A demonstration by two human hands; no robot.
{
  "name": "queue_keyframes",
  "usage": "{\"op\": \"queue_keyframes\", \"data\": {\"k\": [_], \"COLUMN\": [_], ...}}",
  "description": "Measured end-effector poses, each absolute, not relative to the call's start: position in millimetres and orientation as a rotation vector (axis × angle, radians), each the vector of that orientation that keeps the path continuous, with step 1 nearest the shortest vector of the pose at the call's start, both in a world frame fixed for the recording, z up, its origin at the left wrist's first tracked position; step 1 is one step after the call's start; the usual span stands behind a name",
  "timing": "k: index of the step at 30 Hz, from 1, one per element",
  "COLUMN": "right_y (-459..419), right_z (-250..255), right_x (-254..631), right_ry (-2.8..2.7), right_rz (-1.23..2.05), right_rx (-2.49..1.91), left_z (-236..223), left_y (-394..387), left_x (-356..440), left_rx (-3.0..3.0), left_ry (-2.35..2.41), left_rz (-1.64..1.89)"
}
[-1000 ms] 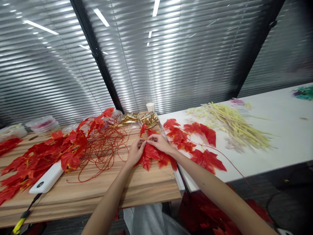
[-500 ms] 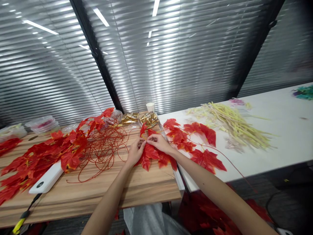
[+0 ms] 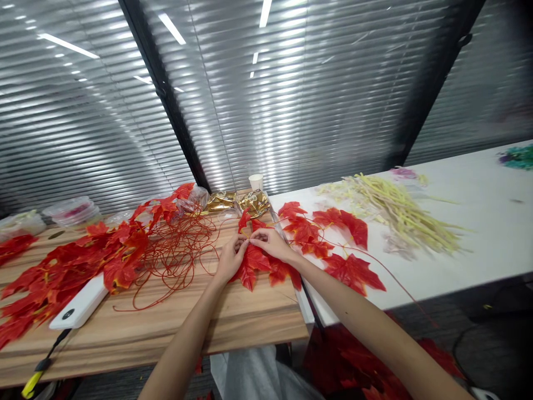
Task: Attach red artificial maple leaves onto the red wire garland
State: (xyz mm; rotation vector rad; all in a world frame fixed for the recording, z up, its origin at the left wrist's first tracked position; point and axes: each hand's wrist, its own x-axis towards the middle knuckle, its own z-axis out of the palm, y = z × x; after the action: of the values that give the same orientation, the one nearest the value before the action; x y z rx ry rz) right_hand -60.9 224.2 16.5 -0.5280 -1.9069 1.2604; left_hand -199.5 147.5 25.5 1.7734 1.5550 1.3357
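Note:
My left hand [image 3: 231,256] and my right hand [image 3: 271,243] meet over the right end of the wooden table, their fingertips pinched close together. Between them is the stem of a red artificial maple leaf [image 3: 252,265], which spreads out beneath my fingers. More leaves lie under and beside my right hand. A thin red cord [image 3: 383,265] runs from near my hands out to the right, past red maple leaves [image 3: 306,230] on the white table. My fingers hide the exact point where leaf stem and cord meet. To the left lies a loose tangle of red cord [image 3: 179,250].
A pile of red leaves [image 3: 75,266] and a white power bank [image 3: 81,303] lie on the wooden table [image 3: 250,328]. Gold packets [image 3: 254,204] and a paper cup [image 3: 256,181] stand behind. Yellow strips [image 3: 410,214] lie on the white table [image 3: 491,222]; red leaves also fill the floor area below.

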Motion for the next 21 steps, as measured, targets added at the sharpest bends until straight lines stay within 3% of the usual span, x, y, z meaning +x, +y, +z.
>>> {"op": "queue_keyframes", "data": {"k": [21], "right_y": [223.5], "right_z": [17.8], "right_x": [-60.1], "right_ry": [-1.930], "right_rz": [1.232], "right_rx": [-0.540], "left_z": [25.2], "left_y": [147.7], "left_x": [-199.5], "left_rx": [1.772], "left_ry": [1.561], "left_rz": [1.329]}}
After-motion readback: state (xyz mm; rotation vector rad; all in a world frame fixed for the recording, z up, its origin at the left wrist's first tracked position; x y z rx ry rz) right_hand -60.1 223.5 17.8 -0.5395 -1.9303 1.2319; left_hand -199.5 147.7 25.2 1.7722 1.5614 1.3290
